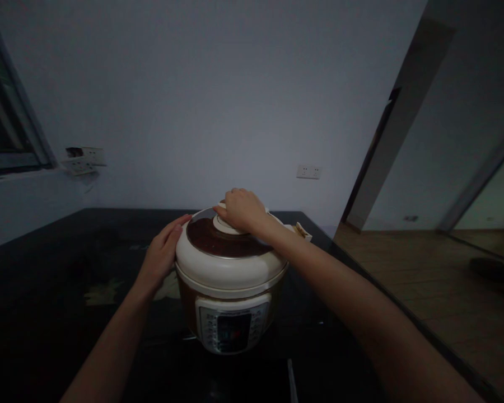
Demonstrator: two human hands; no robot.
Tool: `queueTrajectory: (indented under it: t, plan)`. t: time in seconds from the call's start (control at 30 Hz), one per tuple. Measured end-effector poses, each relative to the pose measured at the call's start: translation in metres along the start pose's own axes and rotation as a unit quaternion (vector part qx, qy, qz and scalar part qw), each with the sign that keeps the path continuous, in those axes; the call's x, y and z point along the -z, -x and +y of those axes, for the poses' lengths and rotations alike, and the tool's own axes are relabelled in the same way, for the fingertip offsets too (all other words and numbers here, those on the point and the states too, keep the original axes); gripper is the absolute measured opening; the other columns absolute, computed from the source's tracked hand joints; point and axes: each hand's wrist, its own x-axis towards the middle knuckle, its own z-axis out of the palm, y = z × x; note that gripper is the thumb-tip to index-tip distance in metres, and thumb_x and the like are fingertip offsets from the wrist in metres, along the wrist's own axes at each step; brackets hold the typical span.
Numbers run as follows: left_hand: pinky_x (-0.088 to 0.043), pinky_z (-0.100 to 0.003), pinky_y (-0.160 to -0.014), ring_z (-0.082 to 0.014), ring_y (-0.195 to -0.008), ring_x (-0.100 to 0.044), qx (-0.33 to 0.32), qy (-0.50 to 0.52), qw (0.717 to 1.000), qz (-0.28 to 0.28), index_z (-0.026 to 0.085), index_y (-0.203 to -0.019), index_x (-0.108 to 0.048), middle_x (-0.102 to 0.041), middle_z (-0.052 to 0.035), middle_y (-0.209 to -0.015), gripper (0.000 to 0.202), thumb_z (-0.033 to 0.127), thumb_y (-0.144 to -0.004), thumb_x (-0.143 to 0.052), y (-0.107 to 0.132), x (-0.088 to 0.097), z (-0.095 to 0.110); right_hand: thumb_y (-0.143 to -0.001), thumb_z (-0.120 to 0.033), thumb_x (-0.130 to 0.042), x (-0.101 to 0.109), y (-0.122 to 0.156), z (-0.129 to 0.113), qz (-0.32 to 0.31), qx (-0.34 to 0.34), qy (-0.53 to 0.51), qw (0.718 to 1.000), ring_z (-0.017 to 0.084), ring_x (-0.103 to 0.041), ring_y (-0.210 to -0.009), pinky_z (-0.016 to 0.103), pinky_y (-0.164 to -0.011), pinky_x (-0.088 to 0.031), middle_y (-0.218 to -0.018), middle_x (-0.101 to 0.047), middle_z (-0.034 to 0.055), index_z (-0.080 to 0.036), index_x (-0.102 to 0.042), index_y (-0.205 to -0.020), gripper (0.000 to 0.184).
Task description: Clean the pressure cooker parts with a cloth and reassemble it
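A white and brown electric pressure cooker (231, 277) stands upright on a black glossy table (109, 336), its control panel facing me. On top, my right hand (243, 210) is closed over the round white knob (224, 225) of the lid; most of the knob is hidden under the fingers. My left hand (163, 249) lies against the left side of the lid rim, fingers stretched out along it and not wrapped round anything. The lid sits down on the body. A small handle (300, 230) juts out at the cooker's right.
A grey wall (201, 101) rises behind the table, with a wall socket (308, 172) right of centre and more sockets (86, 159) at the left beside a window (8, 112). Wooden floor (424, 280) lies beyond the table's right edge.
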Motion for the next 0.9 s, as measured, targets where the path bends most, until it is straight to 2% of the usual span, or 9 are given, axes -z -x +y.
queueTrajectory:
  t: [0.23,0.43,0.6,0.9]
  plan:
    - [-0.039,-0.044,-0.108,-0.0286,-0.121,-0.057,0.053,0.013,0.998,0.011,0.014,-0.13,-0.058,-0.062,-0.0114,-0.132,0.062,0.057,-0.086,-0.049,0.006,-0.005,0.015,-0.095,-0.04,-0.047,0.0,0.001,0.003,0.008,0.029,-0.008,1.0,0.03,-0.064,-0.102,0.041,-0.085,-0.048,-0.108,-0.069,0.0232,-0.005,-0.07,-0.104,0.042]
    - [-0.038,-0.041,-0.109,-0.0277,-0.124,-0.055,0.022,-0.032,0.999,0.008,0.012,-0.127,-0.06,-0.061,-0.013,-0.133,0.06,0.055,-0.088,-0.045,0.003,-0.003,0.014,-0.095,-0.042,-0.046,0.0,0.001,0.008,0.007,0.052,-0.01,0.999,0.029,-0.064,-0.101,0.04,-0.084,-0.047,-0.108,-0.068,0.0234,-0.005,-0.069,-0.103,0.045]
    - [-0.042,-0.04,-0.105,-0.0279,-0.121,-0.058,0.033,-0.007,0.999,0.001,0.011,-0.129,-0.058,-0.061,-0.0135,-0.133,0.062,0.055,-0.087,-0.047,0.001,-0.003,0.011,-0.096,-0.043,-0.045,-0.003,0.0,0.012,0.009,0.075,-0.005,0.997,0.028,-0.063,-0.101,0.038,-0.085,-0.045,-0.108,-0.068,0.0224,-0.004,-0.068,-0.105,0.046]
    - [-0.04,-0.042,-0.107,-0.0286,-0.121,-0.057,0.032,-0.007,0.999,0.009,0.014,-0.128,-0.06,-0.062,-0.0121,-0.131,0.06,0.056,-0.087,-0.047,0.002,-0.003,0.01,-0.097,-0.045,-0.044,-0.006,-0.004,0.024,0.001,0.158,-0.019,0.987,0.024,-0.06,-0.1,0.033,-0.084,-0.04,-0.11,-0.067,0.0174,-0.006,-0.065,-0.108,0.045]
